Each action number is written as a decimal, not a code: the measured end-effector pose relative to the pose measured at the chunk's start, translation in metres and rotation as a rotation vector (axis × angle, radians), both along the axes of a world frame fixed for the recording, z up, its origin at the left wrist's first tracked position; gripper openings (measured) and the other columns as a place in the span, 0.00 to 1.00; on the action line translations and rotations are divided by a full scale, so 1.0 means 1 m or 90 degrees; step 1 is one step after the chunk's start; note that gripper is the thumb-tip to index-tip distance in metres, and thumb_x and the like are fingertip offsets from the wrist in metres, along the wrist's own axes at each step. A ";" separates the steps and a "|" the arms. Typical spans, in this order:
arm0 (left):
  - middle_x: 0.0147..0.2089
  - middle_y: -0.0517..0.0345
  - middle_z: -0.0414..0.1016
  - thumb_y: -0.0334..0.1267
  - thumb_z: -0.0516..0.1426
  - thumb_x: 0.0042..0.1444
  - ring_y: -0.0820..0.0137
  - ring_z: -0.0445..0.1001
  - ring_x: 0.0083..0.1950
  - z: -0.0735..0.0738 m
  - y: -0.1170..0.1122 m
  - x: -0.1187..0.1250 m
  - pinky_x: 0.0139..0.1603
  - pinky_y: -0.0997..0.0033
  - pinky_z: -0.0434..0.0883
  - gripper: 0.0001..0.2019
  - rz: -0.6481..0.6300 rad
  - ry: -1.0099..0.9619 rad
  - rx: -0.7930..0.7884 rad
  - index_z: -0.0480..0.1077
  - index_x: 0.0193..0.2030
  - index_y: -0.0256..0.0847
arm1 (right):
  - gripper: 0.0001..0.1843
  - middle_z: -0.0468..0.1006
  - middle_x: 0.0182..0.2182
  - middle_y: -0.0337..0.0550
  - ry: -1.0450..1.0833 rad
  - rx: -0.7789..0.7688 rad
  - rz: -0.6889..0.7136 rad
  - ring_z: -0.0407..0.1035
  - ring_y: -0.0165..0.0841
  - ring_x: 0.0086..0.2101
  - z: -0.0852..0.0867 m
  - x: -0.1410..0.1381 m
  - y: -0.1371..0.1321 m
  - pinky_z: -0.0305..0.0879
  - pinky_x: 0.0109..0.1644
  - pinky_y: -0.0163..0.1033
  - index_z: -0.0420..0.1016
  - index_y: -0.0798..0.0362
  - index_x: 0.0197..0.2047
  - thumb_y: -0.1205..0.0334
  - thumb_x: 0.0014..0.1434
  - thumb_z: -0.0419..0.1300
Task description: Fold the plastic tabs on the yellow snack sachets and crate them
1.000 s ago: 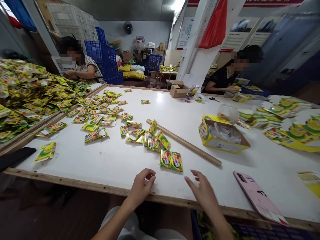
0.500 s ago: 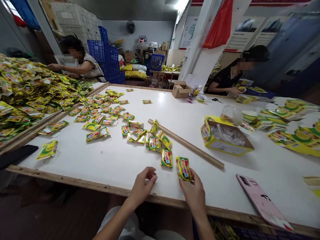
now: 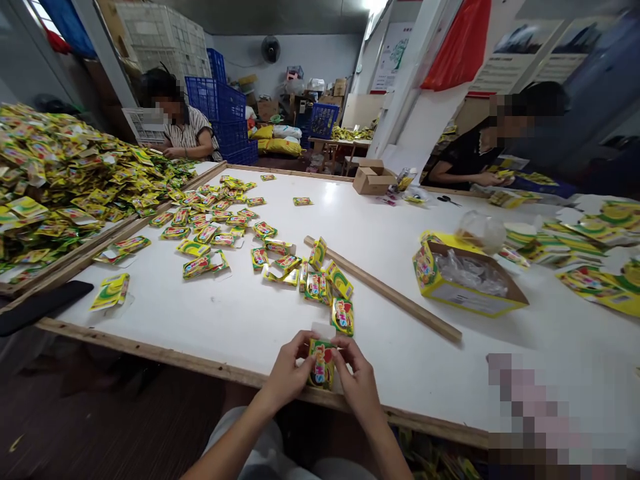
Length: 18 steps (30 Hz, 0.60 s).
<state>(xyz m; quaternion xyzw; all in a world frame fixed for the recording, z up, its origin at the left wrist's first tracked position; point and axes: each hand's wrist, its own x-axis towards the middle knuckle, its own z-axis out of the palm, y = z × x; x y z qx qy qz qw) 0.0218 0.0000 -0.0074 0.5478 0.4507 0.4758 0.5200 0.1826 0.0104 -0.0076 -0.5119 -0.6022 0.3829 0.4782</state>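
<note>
In the head view, the left hand (image 3: pixel 291 368) and the right hand (image 3: pixel 356 379) are gripping one small printed box (image 3: pixel 320 365) between them, over the near edge of the white counter (image 3: pixel 240 320). Each grip is closing on it, fingers and thumb pressing at its sides and top. Its pale flap (image 3: pixel 324 330) is standing open at the far end; what it is holding inside, one cannot tell. To the right, an open display box (image 3: pixel 465 301) is containing clear plastic packaging (image 3: pixel 473 272). At the far side, a brown carton (image 3: pixel 373 183) is sitting with its contents hidden.

Compared with half a second earlier, the small box is now resting between both hands, nearer and farther left, instead of in the right hand alone; the left hand is no longer waiting empty. A matching box (image 3: pixel 343 316) is still lying just beyond the hands.
</note>
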 end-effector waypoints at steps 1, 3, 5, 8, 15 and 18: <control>0.37 0.57 0.75 0.36 0.55 0.58 0.68 0.76 0.39 -0.001 0.001 0.001 0.41 0.69 0.73 0.10 0.002 0.008 0.000 0.66 0.48 0.41 | 0.13 0.78 0.35 0.44 0.004 -0.005 0.006 0.73 0.36 0.32 0.000 0.000 0.002 0.71 0.37 0.37 0.74 0.52 0.39 0.51 0.58 0.59; 0.37 0.56 0.76 0.36 0.53 0.60 0.67 0.76 0.40 -0.001 0.002 0.002 0.42 0.68 0.74 0.09 0.013 0.019 0.006 0.67 0.47 0.41 | 0.14 0.78 0.33 0.43 0.009 -0.015 0.016 0.73 0.36 0.33 -0.002 -0.001 0.006 0.71 0.38 0.37 0.74 0.52 0.37 0.50 0.59 0.58; 0.46 0.51 0.75 0.36 0.53 0.60 0.64 0.75 0.47 -0.002 0.003 0.003 0.47 0.65 0.73 0.10 0.041 0.034 0.033 0.68 0.47 0.41 | 0.14 0.78 0.33 0.44 0.008 -0.018 0.018 0.73 0.37 0.35 -0.005 -0.003 0.009 0.70 0.41 0.39 0.75 0.52 0.35 0.50 0.59 0.58; 0.57 0.49 0.69 0.34 0.53 0.59 0.62 0.70 0.56 -0.003 0.004 0.004 0.55 0.61 0.70 0.14 0.077 0.036 0.076 0.67 0.52 0.42 | 0.14 0.79 0.38 0.46 0.043 -0.008 -0.013 0.73 0.40 0.41 -0.010 -0.006 0.010 0.70 0.46 0.43 0.76 0.52 0.39 0.50 0.58 0.59; 0.47 0.51 0.74 0.34 0.53 0.60 0.64 0.72 0.50 0.002 0.004 0.006 0.53 0.62 0.70 0.11 0.096 0.081 0.138 0.71 0.47 0.42 | 0.14 0.79 0.42 0.48 0.045 0.011 0.006 0.72 0.42 0.46 -0.004 -0.004 0.005 0.68 0.52 0.48 0.79 0.51 0.40 0.50 0.56 0.61; 0.41 0.52 0.75 0.37 0.55 0.60 0.64 0.73 0.46 0.009 0.004 0.007 0.49 0.65 0.70 0.07 0.120 0.079 0.144 0.74 0.39 0.41 | 0.14 0.80 0.41 0.48 0.039 0.013 -0.002 0.72 0.42 0.46 0.001 -0.005 0.002 0.67 0.53 0.49 0.80 0.51 0.38 0.50 0.56 0.61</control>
